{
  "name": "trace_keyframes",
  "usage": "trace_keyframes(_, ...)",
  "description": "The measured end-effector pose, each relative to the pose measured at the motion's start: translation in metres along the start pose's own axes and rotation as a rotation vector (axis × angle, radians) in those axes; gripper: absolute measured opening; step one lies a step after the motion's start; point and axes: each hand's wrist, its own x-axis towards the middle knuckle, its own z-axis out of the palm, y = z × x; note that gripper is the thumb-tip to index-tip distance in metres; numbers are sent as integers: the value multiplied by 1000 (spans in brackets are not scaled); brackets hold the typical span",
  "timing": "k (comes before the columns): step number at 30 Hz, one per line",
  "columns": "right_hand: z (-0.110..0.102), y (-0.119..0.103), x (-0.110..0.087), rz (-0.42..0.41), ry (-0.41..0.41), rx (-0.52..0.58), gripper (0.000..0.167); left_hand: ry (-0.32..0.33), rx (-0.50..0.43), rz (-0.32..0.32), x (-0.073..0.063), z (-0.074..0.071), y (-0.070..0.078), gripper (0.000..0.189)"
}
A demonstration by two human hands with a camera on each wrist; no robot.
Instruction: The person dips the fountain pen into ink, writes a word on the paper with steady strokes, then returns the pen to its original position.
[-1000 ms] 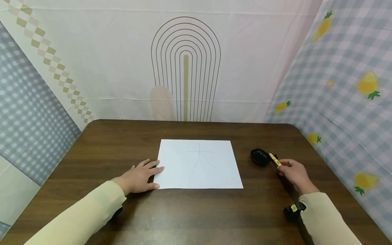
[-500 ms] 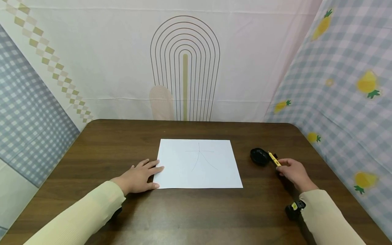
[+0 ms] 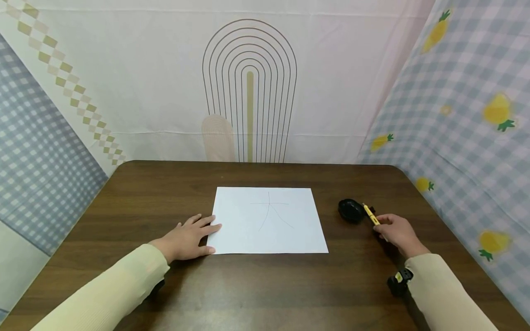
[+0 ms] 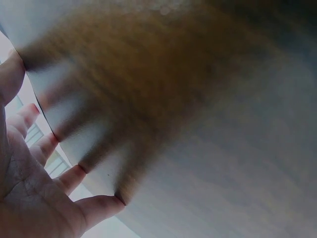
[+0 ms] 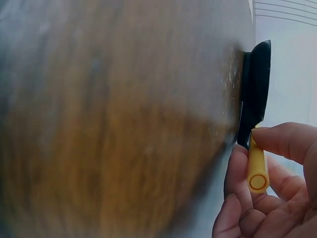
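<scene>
In the head view my left hand (image 3: pixel 186 239) lies with spread fingers, its fingertips on the left edge of a white sheet of paper (image 3: pixel 306 230). Thin lines crossing on the sheet make a shape with two spreading legs. The left wrist view shows the outstretched fingers (image 4: pixel 101 207) touching the tabletop. To the right of the paper my right hand (image 3: pixel 399 233) pinches a slim yellow pen (image 3: pixel 371 214) between thumb and fingers. The pen's far end reaches a glossy black oval object (image 3: pixel 351 210), dish-like from the side in the right wrist view; whether they touch I cannot tell.
A brown wooden table (image 3: pixel 265 285) with rounded far corners carries everything. A white cloth (image 3: pixel 165 82) with printed arches hangs behind it. Blue checked cloth (image 3: pixel 463 151) drapes along the right side. A black device (image 3: pixel 399 281) sits at the right wrist.
Both hands, the paper, the pen and the black object stay in nearly the same places; the head view shifts only very slightly.
</scene>
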Motion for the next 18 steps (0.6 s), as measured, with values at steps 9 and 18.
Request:
trace_keyframes(9,-1,-1,1,3,-18,-23,44,1,7,7,0,1,-1,64)
trace_keyframes(18,-2,0,3,-1,-17,-74,44,-11,1,1,0,-2,1,64)
